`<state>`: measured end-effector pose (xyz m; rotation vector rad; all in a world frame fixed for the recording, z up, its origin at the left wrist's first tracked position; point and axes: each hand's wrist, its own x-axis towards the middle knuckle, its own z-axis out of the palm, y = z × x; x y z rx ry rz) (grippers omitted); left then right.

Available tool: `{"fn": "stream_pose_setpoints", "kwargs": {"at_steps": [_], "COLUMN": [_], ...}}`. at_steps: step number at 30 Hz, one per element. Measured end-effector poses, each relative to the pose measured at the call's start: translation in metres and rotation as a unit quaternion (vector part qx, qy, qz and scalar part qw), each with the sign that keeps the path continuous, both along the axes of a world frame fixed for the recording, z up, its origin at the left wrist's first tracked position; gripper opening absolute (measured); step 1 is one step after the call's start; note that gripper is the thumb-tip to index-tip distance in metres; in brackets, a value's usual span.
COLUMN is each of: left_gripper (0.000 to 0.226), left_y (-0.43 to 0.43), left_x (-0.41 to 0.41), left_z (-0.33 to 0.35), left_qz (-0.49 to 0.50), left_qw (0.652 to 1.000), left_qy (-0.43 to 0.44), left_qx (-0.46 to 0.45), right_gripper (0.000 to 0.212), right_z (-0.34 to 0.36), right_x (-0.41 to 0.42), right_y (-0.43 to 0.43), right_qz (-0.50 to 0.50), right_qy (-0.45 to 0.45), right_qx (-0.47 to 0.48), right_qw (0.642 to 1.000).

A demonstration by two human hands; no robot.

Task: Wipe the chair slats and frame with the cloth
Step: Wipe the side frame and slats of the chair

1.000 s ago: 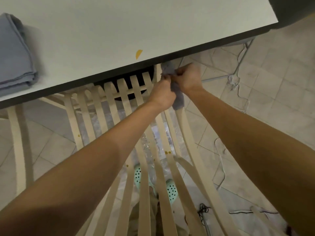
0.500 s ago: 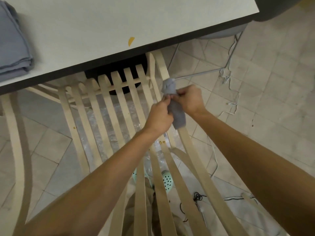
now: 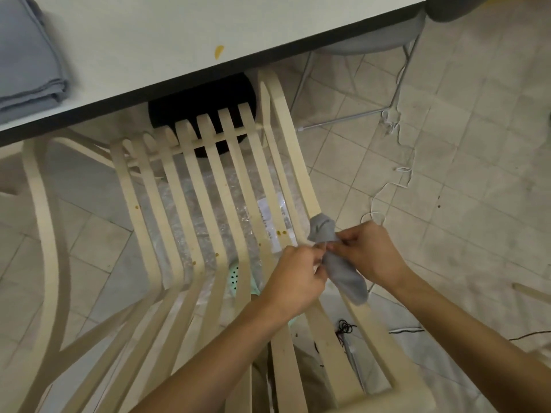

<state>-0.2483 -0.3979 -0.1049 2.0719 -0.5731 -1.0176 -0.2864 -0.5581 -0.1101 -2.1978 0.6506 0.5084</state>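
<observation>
Cloth (image 3: pixel 346 278) wrapped round right frame rail (image 3: pixel 290 144), about midway along seat. Left hand (image 3: pixel 298 278) and right hand (image 3: pixel 366 251) close together, fingers curled, both pinching cloth against rail. Step, as judged: wiping rail lengthwise. Next move calls for firm grip, sliding along rail. Inner slats (image 3: pixel 208 138) show orange spots and likely await wiping.

Your chair (image 3: pixel 190 186) is pale cream wood. Its long slats (image 3: pixel 226 189) run side by side from the crossbar (image 3: pixel 208 141) at 12 o'clock down toward 6 o'clock, and several carry small orange specks (image 3: pixel 280 232). The grey cloth (image 3: pixel 343 272) is bunched and wrapped round the outer frame rail (image 3: pixel 293 144) at about 4 o'clock, pinched there between your left hand (image 3: pixel 295 278) and right hand (image 3: pixel 369 251).
</observation>
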Motion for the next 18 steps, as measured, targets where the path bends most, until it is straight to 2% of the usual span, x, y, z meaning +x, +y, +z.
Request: {"fn": "stream_pose_setpoints", "kwargs": {"at_steps": [3, 7, 11, 15, 18], "left_gripper": [0.021, 0.024, 0.022, 0.055, 0.056], "left_y": [0.004, 0.005, 0.01, 0.025, 0.036], "left_x": [-0.011, -0.015, -0.016, -0.011, -0.005], "left_z": [0.012, 0.02, 0.02, 0.011, 0.003], "left_qz": [-0.028, -0.07, -0.049, 0.008, 0.022], "left_qw": [0.999, 0.995, 0.99, 0.98, 0.976], "left_qy": [0.043, 0.067, 0.13, 0.198, 0.218], "left_qx": [-0.01, -0.012, -0.012, 0.02, 0.011], "right_gripper": [0.047, 0.048, 0.049, 0.046, 0.033], "right_z": [0.02, 0.039, 0.04, 0.015, -0.01], "right_x": [-0.022, -0.037, -0.029, 0.003, 0.041], "right_y": [0.001, 0.004, 0.009, 0.009, 0.009], "right_qz": [0.036, 0.039, 0.066, 0.054, 0.025], "right_qy": [0.04, 0.055, 0.067, 0.056, 0.05], "right_qx": [-0.014, 0.0, -0.043, -0.062, -0.072], "right_qw": [0.998, 0.998, 0.995, 0.995, 0.996]}}
